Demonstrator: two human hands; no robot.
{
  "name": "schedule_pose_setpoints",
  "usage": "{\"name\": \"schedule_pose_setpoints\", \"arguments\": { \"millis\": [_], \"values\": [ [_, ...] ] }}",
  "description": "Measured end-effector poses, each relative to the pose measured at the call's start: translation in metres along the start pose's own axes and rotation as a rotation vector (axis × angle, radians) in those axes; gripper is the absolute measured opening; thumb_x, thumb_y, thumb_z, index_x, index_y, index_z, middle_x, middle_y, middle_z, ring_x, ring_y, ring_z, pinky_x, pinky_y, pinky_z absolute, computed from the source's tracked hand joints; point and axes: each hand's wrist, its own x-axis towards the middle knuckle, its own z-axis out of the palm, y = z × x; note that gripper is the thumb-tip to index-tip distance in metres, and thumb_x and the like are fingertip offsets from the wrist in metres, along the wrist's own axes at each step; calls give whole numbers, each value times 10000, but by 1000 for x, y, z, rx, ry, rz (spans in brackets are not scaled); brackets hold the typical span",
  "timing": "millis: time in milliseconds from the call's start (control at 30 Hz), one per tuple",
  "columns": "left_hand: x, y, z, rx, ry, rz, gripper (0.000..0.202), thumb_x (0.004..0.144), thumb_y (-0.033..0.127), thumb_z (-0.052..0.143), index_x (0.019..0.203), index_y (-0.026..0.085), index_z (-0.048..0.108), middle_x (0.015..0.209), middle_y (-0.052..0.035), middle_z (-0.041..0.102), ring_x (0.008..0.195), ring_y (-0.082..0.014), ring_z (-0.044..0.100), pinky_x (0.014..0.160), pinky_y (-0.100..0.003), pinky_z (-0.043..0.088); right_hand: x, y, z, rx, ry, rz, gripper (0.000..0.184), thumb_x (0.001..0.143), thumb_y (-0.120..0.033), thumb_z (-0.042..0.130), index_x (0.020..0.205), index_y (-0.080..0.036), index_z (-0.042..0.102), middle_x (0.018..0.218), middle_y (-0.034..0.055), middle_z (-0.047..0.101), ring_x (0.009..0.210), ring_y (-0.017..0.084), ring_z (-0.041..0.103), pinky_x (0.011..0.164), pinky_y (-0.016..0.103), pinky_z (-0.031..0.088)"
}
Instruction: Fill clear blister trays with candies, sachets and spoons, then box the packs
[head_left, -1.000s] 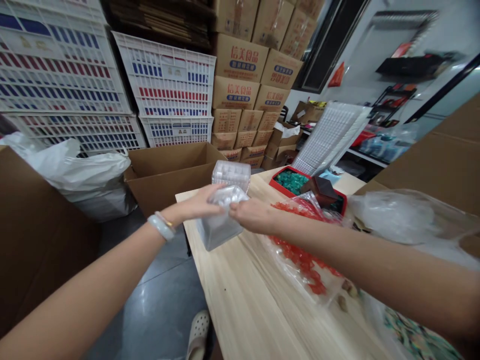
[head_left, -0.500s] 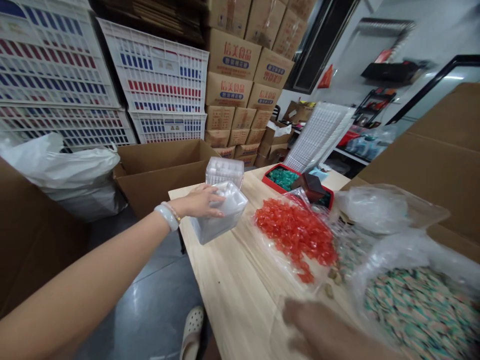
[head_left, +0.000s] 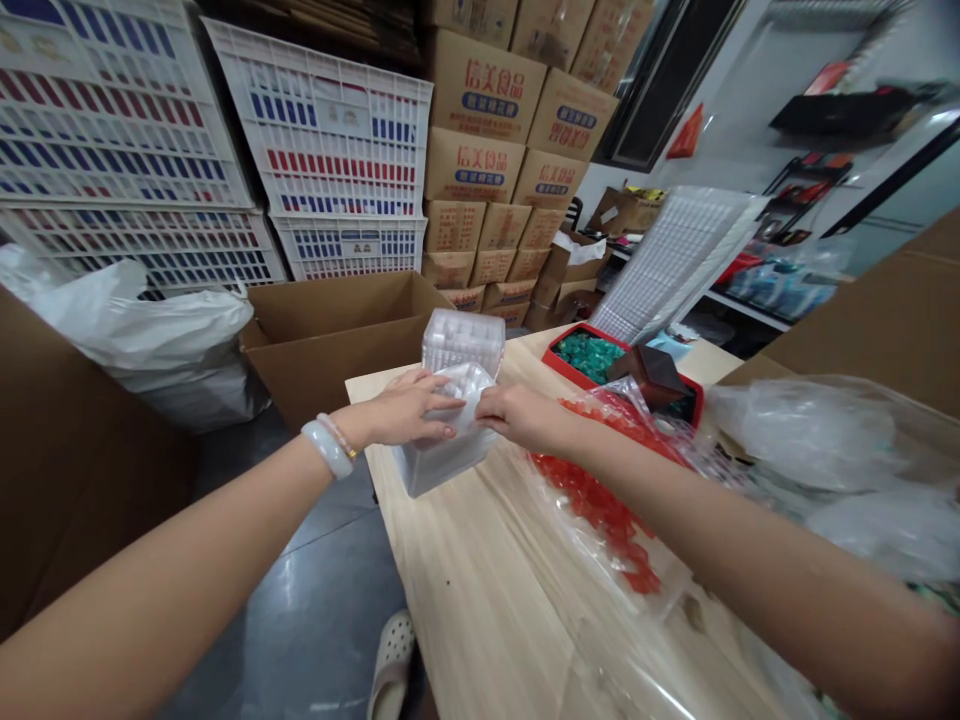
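Note:
A smooth, block-shaped stack of clear plastic [head_left: 427,468] stands at the table's far left edge; I cannot tell whether it is boxes, trays or sheets. My left hand [head_left: 412,408] lies on its top with fingers stretched out and a little apart. At its right upper corner, my right hand [head_left: 514,415] has its fingers closed in a pinch on the plastic edge. Just behind stands a ribbed stack of clear plastic trays [head_left: 465,338]. Below my right forearm lies a clear bag with red-orange pieces [head_left: 577,485], partly hidden by the arm.
A red tray [head_left: 559,362] holds green wrapped pieces, with a dark brown box [head_left: 651,378] on it. Clear bags [head_left: 810,430] lie at the right. An open carton [head_left: 337,350] stands beyond the table [head_left: 480,600]. White crates [head_left: 330,130] and stacked cartons [head_left: 487,95] fill the back.
My right hand has moved from the near right of the table to the clear plastic stack and pinches its corner. My left hand stays on the stack. The view has shifted slightly.

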Motion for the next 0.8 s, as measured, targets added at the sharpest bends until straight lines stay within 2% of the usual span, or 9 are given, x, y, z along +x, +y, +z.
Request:
{"name": "schedule_pose_setpoints", "arguments": {
  "millis": [167, 233, 367, 433, 500, 600, 667, 733, 800],
  "values": [
    [-2, 7, -1, 6, 23, -11, 472, 717, 508, 448, 1143, 305, 468, 1317, -8, 327, 1215, -260, 202, 987, -402, 159, 5, -3, -8, -113, -74, -28, 180, 779, -123, 444, 779, -129, 625, 798, 52, 608, 706, 129, 536, 601, 215, 338],
    [-2, 15, 3, 21, 57, -52, 393, 696, 434, 495, 1055, 276, 531, 1299, -19, 343, 1216, -276, 201, 984, -428, 165, 6, -9, -7, -221, -112, -42, 185, 765, -100, 438, 779, -128, 621, 787, 58, 606, 676, 134, 541, 560, 219, 328],
    [-2, 35, 11, 82, 58, -153, 190, 681, 277, 496, 812, 190, 605, 1336, -74, 275, 1242, -347, 111, 955, -565, 98, 10, -22, -2, -409, -210, -106, 211, 759, -60, 408, 819, -106, 605, 778, 82, 600, 647, 153, 549, 517, 238, 323],
    [-4, 48, 6, 99, 65, -172, 179, 688, 239, 477, 796, 163, 599, 1327, -105, 289, 1247, -353, 99, 949, -589, 63, 9, -27, -8, -476, -201, -132, 218, 770, -60, 392, 837, -103, 594, 796, 89, 594, 665, 171, 549, 526, 255, 330],
    [-7, 60, -7, 102, 169, -167, 181, 709, 251, 461, 799, 161, 590, 1311, -101, 319, 1252, -335, 100, 969, -570, 30, 1, -31, -23, -535, -103, -123, 211, 780, -73, 386, 862, -110, 577, 820, 96, 583, 711, 193, 539, 559, 278, 336],
    [-14, 71, -27, -44, 391, -88, 294, 759, 386, 405, 941, 198, 538, 1306, -56, 337, 1231, -274, 214, 999, -485, 136, -42, -51, -45, -552, 81, 7, 183, 784, -108, 391, 849, -121, 562, 832, 103, 563, 765, 210, 510, 620, 313, 333],
    [-17, 65, -30, -197, 419, -33, 414, 778, 469, 339, 1078, 213, 464, 1244, -50, 417, 1136, -229, 378, 945, -406, 295, -92, -80, -38, -471, 113, 157, 158, 779, -142, 404, 805, -134, 560, 802, 94, 563, 737, 196, 502, 616, 311, 332],
    [-17, 49, -23, -161, 367, 2, 436, 711, 537, 425, 997, 224, 528, 1164, -36, 494, 1084, -249, 423, 929, -414, 306, -148, -123, -3, -328, 39, 302, 129, 765, -172, 429, 764, -150, 556, 756, 77, 574, 682, 175, 504, 575, 291, 336],
    [-11, 29, -10, -76, 282, 61, 329, 638, 559, 514, 738, 258, 604, 1151, 54, 498, 1097, -284, 390, 947, -466, 259, -201, -169, 56, -165, -189, 338, 85, 732, -207, 482, 713, -174, 557, 683, 47, 588, 595, 158, 509, 493, 265, 326]
  ]
}}
